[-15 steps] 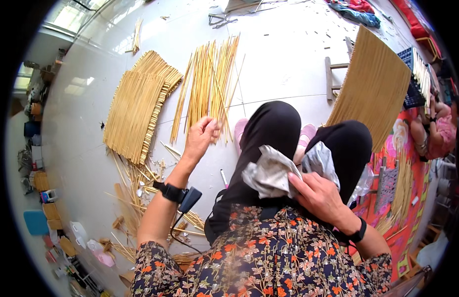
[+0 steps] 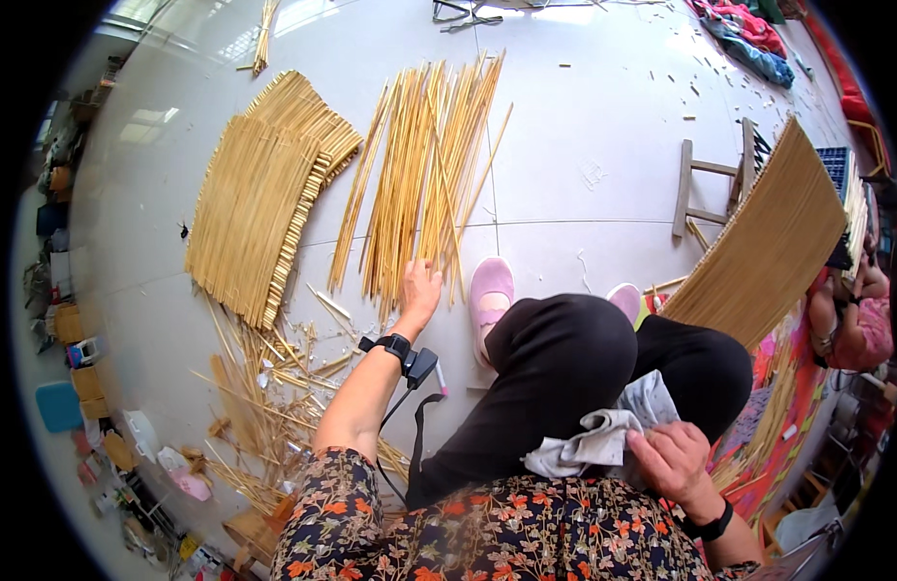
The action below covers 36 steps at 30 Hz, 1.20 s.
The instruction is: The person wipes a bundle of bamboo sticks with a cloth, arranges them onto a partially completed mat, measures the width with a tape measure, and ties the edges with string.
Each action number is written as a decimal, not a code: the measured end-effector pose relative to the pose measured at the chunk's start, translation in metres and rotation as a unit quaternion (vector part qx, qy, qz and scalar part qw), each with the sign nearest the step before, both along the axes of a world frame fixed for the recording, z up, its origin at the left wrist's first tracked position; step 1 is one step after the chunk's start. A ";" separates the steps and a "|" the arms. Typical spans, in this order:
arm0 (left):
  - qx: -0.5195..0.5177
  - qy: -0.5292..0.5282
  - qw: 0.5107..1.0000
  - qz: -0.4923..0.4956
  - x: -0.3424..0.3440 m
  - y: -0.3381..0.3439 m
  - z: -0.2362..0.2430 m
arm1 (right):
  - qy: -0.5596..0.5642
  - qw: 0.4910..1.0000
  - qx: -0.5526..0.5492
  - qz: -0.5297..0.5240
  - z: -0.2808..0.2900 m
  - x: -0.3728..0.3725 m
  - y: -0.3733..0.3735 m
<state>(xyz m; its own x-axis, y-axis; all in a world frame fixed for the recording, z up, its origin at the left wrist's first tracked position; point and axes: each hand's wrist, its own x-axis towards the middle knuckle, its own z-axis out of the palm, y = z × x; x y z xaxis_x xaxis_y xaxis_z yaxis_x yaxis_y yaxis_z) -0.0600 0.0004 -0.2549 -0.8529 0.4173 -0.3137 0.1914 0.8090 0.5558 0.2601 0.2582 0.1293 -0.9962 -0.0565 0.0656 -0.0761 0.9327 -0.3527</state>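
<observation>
Over the near ends of a pile of loose thin yellow sticks (image 2: 400,184), my left hand (image 2: 422,289) reaches down with bent, closed fingers. What they pinch, if anything, is too small to make out. My right hand (image 2: 669,457) rests by my lap, its fingers closed on a crumpled grey-white cloth (image 2: 589,445). Part of this cloth drapes over my dark trouser leg. To the left of the loose sticks lies a stack of woven stick mats (image 2: 250,208), edges facing right.
A large stick panel (image 2: 768,237) leans against a small wooden stool (image 2: 710,184) on the right. Stick scraps (image 2: 264,397) and a marker pen (image 2: 441,378) lie at left. Beyond the panel, another person (image 2: 855,320) sits near a blue crate (image 2: 836,169).
My left hand has moved forward and down onto the near stick ends. The cloth and my right hand have shifted nearer my body. The view has tilted and shifted, and my legs sit lower.
</observation>
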 end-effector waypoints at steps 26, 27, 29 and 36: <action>-0.095 0.077 0.991 -0.055 -0.018 0.095 -0.028 | -0.079 0.996 -0.032 -0.025 -0.006 -0.051 0.025; -0.083 0.066 0.992 -0.064 -0.019 0.096 -0.021 | -0.080 0.996 -0.033 -0.025 -0.007 -0.052 0.026; -0.054 0.062 0.994 -0.067 -0.021 0.096 -0.007 | -0.083 0.996 -0.035 -0.024 -0.009 -0.054 0.027; -0.097 0.204 0.973 0.052 -0.108 0.040 -0.030 | -0.104 0.994 -0.035 -0.015 -0.007 -0.057 0.032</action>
<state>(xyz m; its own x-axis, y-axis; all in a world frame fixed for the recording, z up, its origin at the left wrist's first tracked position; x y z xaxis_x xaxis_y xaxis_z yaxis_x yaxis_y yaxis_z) -0.1683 0.0400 -0.2850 -0.9571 0.2897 -0.0044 0.2764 0.9175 0.2859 0.2030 0.2900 0.1221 -0.9898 -0.0295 -0.1397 0.0325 0.9061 -0.4218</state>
